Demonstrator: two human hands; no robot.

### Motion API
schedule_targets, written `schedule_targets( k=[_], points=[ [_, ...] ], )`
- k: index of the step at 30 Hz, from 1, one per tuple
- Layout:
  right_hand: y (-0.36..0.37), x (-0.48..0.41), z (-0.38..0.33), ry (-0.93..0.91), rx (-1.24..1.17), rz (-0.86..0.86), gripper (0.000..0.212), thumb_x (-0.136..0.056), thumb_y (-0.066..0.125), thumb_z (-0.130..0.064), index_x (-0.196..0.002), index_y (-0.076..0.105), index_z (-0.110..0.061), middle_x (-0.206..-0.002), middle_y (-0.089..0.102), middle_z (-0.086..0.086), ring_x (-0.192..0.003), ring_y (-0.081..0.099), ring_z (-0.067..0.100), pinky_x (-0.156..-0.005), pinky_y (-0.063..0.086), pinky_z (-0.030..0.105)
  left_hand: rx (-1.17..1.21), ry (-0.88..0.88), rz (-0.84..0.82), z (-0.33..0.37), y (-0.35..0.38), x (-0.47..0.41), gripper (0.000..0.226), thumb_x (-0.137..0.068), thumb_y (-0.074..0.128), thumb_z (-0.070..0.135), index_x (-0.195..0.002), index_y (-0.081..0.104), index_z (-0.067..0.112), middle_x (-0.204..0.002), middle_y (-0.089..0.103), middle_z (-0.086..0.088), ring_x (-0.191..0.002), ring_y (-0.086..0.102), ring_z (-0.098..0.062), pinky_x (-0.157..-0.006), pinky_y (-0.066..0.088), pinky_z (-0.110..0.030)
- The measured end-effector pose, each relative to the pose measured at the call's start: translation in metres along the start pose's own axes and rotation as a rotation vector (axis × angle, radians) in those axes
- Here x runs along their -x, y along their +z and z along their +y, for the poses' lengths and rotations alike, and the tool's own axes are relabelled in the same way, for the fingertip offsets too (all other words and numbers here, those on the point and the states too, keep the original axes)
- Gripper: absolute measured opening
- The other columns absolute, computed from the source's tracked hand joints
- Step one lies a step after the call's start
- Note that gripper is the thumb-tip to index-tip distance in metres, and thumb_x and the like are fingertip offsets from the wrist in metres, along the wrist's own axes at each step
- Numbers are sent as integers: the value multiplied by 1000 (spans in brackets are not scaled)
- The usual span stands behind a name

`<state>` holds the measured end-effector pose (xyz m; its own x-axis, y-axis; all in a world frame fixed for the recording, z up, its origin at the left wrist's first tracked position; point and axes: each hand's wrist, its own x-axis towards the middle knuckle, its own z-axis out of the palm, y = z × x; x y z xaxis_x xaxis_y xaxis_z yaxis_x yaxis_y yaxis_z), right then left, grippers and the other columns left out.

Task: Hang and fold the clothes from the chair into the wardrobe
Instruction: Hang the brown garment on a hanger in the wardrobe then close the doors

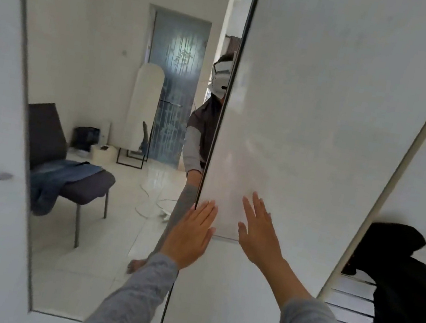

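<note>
Hands (pixel 224 236) flat on wardrobe door (pixel 325 123).

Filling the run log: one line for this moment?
left hand: flat on door edge | right hand: flat on white sliding door | blue garment: on chair

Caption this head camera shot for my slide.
Both open hands, left and right, press flat on the white wardrobe door.

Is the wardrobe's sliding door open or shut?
Partly open: a gap right of the sliding door shows a black garment inside. Both hands lie flat on it.
</note>
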<state>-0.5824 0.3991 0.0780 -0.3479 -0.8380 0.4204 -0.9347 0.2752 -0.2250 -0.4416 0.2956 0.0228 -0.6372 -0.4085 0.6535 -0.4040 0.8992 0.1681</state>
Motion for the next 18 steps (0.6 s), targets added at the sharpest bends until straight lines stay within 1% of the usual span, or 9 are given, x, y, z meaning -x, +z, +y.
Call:
schedule_targets(
  k=[2, 3, 5, 6, 8, 11, 13, 15, 18],
  points=[
    [17, 11, 15, -24, -69, -64, 58, -101, 34, -20, -151, 4, -18, -159, -10, -1, -146, -8, 16, -115, -7, 27, -3, -14, -18, 8, 16, 3, 51, -99, 23, 29, -141, 39, 6, -148, 38, -5, -138, 34, -19, -113, 24, -34],
    [26, 15, 21, -37, -101, -92, 56, -101, 33, -18, -151, 7, -17, -159, -5, -1, -146, -5, 15, -114, -7, 24, -9, -18, -15, 10, 23, 4, 46, -98, 30, 25, -136, 47, 5, -142, 47, -7, -131, 44, -20, -108, 30, -33],
    [44, 21, 27, -42, -157, -110, 52, -101, 33, -16, -150, 17, -16, -159, 9, -2, -146, 4, 13, -113, -2, 19, -14, -21, 5, 11, 31, 4, 35, -92, 51, 14, -124, 59, 2, -125, 62, -10, -115, 60, -24, -95, 46, -33],
    [52, 22, 31, -27, -190, -114, 49, -101, 34, -15, -149, 23, -15, -157, 17, -2, -146, 10, 13, -112, 2, 17, -23, -11, 18, 12, 38, 1, 32, -86, 60, 8, -118, 64, 1, -117, 66, -11, -107, 64, -25, -88, 52, -33],
    [64, 24, 35, 1, -234, -98, 44, -100, 36, -13, -144, 36, -12, -151, 33, 1, -141, 25, 13, -110, 14, 16, -20, 20, 21, 11, 46, 0, 29, -78, 71, 1, -107, 69, 1, -103, 70, -11, -94, 67, -26, -77, 57, -33],
    [76, 20, 36, 28, -257, -22, 37, -97, 41, -6, -132, 52, -10, -136, 51, 5, -127, 46, 18, -102, 35, 24, -25, 30, 10, 6, 52, -2, 27, -70, 79, 0, -96, 72, 3, -89, 70, -8, -81, 67, -22, -64, 58, -29],
    [80, 17, 34, 80, -263, 43, 34, -96, 43, -6, -126, 58, -12, -129, 57, 4, -118, 53, 18, -95, 43, 29, 6, 3, 18, 4, 53, -4, 25, -67, 79, -2, -91, 73, 4, -86, 69, -8, -78, 67, -22, -60, 57, -27],
    [79, 15, 31, 134, -252, 78, 33, -96, 42, -9, -122, 62, -15, -124, 61, 3, -112, 57, 18, -90, 46, 30, 25, -30, 4, 4, 54, -4, 24, -67, 76, -6, -89, 72, 3, -85, 69, -10, -79, 67, -23, -59, 57, -28],
    [75, 16, 26, 189, -230, 50, 32, -95, 41, -10, -112, 67, -19, -112, 64, 5, -98, 61, 21, -76, 45, 27, 37, -74, -29, 12, 51, 1, 26, -77, 65, -7, -101, 70, 1, -98, 67, -14, -91, 65, -27, -72, 52, -29]
  ],
)
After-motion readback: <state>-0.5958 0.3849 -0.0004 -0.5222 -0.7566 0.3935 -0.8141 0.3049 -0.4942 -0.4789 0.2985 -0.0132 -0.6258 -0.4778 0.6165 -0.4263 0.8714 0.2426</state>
